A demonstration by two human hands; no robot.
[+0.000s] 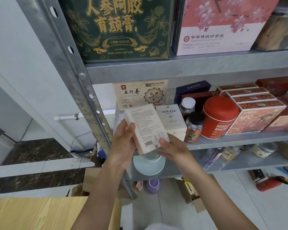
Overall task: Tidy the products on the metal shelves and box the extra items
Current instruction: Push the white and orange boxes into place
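Note:
A pale printed carton [145, 127] with a barcode is held tilted in front of the middle metal shelf [239, 140]. My left hand [123, 143] grips its left side, thumb on the printed face. My right hand [173, 148] holds its lower right corner, thumb on the front. Behind it on the shelf stand a matching white carton [171, 117], a beige flat box [140, 93], two small jars [192, 125], a red tin [219, 117] and a stack of orange-red boxes [254, 110].
The upper shelf carries a dark green gift box [116, 29] and a pink-and-white box [223, 25]. A white bowl on a plate [149, 163] and bottles [223, 155] sit on the lower shelf. Open cardboard boxes [191, 195] lie on the floor. A wooden surface [37, 213] is bottom left, and a shelf upright [83, 90] stands left.

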